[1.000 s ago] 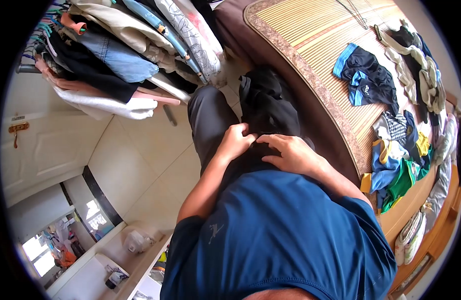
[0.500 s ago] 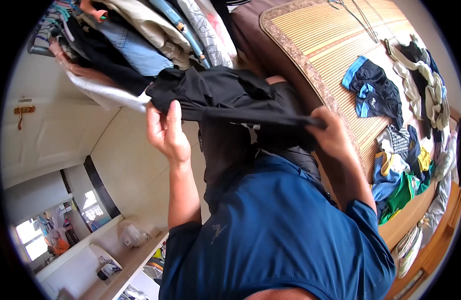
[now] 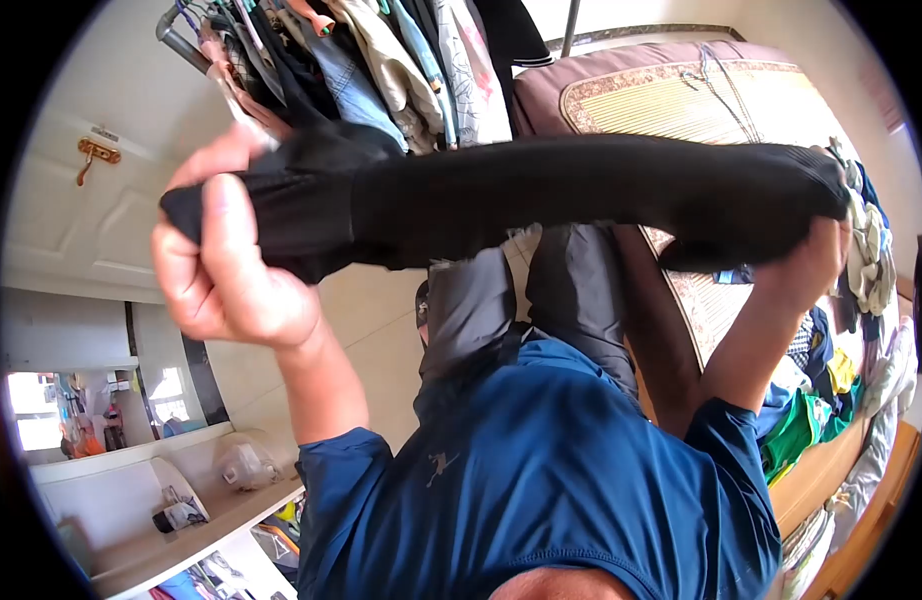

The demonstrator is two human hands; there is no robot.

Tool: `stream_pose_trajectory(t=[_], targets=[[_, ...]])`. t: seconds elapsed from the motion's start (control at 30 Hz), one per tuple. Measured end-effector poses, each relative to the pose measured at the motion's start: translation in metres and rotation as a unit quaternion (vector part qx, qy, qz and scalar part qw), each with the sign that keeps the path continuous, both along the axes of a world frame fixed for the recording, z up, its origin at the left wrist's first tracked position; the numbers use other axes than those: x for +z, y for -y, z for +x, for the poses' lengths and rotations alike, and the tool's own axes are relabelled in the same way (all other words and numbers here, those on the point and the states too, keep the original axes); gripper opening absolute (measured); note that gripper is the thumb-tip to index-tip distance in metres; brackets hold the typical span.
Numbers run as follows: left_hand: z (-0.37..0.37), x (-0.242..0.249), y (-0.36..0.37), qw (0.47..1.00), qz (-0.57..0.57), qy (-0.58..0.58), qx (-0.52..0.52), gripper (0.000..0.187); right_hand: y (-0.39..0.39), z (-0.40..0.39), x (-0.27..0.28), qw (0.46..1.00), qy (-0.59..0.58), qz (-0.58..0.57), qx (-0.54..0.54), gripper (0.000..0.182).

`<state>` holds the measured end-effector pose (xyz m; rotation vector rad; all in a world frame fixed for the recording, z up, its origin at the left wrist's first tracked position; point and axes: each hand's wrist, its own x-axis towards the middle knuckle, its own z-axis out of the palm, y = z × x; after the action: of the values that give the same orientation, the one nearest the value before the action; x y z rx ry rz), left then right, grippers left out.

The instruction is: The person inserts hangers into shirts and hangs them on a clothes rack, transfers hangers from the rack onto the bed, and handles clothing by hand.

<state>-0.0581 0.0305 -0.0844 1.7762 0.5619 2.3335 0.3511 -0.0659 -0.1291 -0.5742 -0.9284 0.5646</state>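
A black garment (image 3: 541,195) is stretched sideways in front of my chest, raised above my knees. Its exact kind is hard to tell; a ribbed edge shows at the right end, and the cloth is partly smeared by motion. My left hand (image 3: 221,260) grips its left end, with the thumb in front of the cloth. At the other end, my right hand (image 3: 816,255) is closed on the cloth, its fingers mostly hidden behind the fabric.
Several clothes hang on a rack (image 3: 411,70) ahead to the left. A bed with a woven mat (image 3: 641,100) lies to the right, holding loose clothes (image 3: 806,430) and a pile (image 3: 871,240). A white door (image 3: 71,220) and a shelf (image 3: 206,460) are on the left.
Both hands have risen and spread farther apart, pulling the black garment out into a long band. Earlier it hung bunched over my knees. My view has tilted slightly.
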Motion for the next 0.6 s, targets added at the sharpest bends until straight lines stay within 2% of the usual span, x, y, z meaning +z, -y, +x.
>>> stream_pose_trajectory(t=[0.03, 0.07, 0.1, 0.13, 0.17, 0.2, 0.23, 0.27, 0.3, 0.33, 0.37, 0.4, 0.47, 0.5, 0.53, 0.57, 0.6], targets=[[-0.008, 0.003, 0.003, 0.998, 0.003, -0.021, -0.058, 0.012, 0.005, -0.011, 0.014, 0.999, -0.006, -0.013, -0.036, 0.034], [-0.005, 0.000, 0.003, 1.000, -0.022, -0.006, 0.019, 0.012, 0.006, -0.012, 0.019, 0.993, 0.026, -0.060, -0.094, 0.034], [-0.002, -0.005, 0.001, 0.994, -0.049, 0.007, 0.096, 0.014, 0.003, -0.002, 0.015, 0.993, 0.026, -0.065, -0.094, 0.034], [0.001, -0.012, -0.012, 0.995, -0.035, -0.025, 0.093, 0.019, -0.005, 0.019, 0.007, 0.984, 0.070, -0.130, -0.101, 0.033], [0.000, -0.024, -0.022, 0.989, -0.097, -0.061, 0.092, 0.022, -0.017, 0.034, -0.004, 0.968, 0.114, -0.195, -0.107, 0.032], [0.000, -0.042, -0.038, 0.982, -0.171, -0.061, 0.046, 0.024, -0.037, 0.042, -0.021, 0.947, 0.122, -0.246, -0.164, 0.031], [0.006, -0.064, -0.053, 0.966, -0.223, -0.104, 0.084, 0.023, -0.057, 0.049, -0.046, 0.920, 0.131, -0.297, -0.221, 0.030], [0.014, -0.091, -0.064, 0.964, -0.236, -0.115, 0.031, 0.024, -0.068, 0.058, -0.068, 0.896, 0.182, -0.346, -0.209, 0.030], [0.005, -0.136, -0.081, 0.930, -0.326, -0.169, 0.031, 0.033, -0.073, 0.066, -0.091, 0.868, 0.232, -0.394, -0.194, 0.029], [0.015, -0.148, -0.067, 0.868, -0.479, -0.125, -0.035, 0.047, -0.073, 0.070, -0.123, 0.849, 0.274, -0.369, -0.259, 0.029], [-0.002, -0.221, -0.093, 0.889, -0.405, -0.215, -0.008, 0.054, -0.074, 0.072, -0.145, 0.826, 0.314, -0.338, -0.322, 0.029], [0.000, -0.257, -0.081, 0.870, -0.427, -0.243, 0.030, 0.049, -0.065, 0.068, -0.149, 0.830, 0.228, -0.421, -0.288, 0.030], [0.006, -0.309, -0.045, 0.849, -0.463, -0.255, -0.010, 0.033, -0.048, 0.064, -0.158, 0.839, 0.220, -0.386, -0.315, 0.031], [0.010, -0.308, -0.021, 0.780, -0.571, -0.243, -0.078, 0.031, -0.041, 0.067, -0.163, 0.843, 0.222, -0.373, -0.318, 0.031], [0.009, -0.339, -0.007, 0.788, -0.547, -0.268, -0.093, 0.034, -0.034, 0.064, -0.162, 0.842, 0.223, -0.376, -0.317, 0.031], [0.012, -0.342, 0.012, 0.829, -0.431, -0.356, 0.012, 0.040, -0.030, 0.058, -0.158, 0.862, 0.179, -0.383, -0.280, 0.029], [0.017, -0.336, 0.027, 0.822, -0.428, -0.373, 0.034, 0.042, -0.028, 0.053, -0.155, 0.879, 0.134, -0.388, -0.243, 0.027]])
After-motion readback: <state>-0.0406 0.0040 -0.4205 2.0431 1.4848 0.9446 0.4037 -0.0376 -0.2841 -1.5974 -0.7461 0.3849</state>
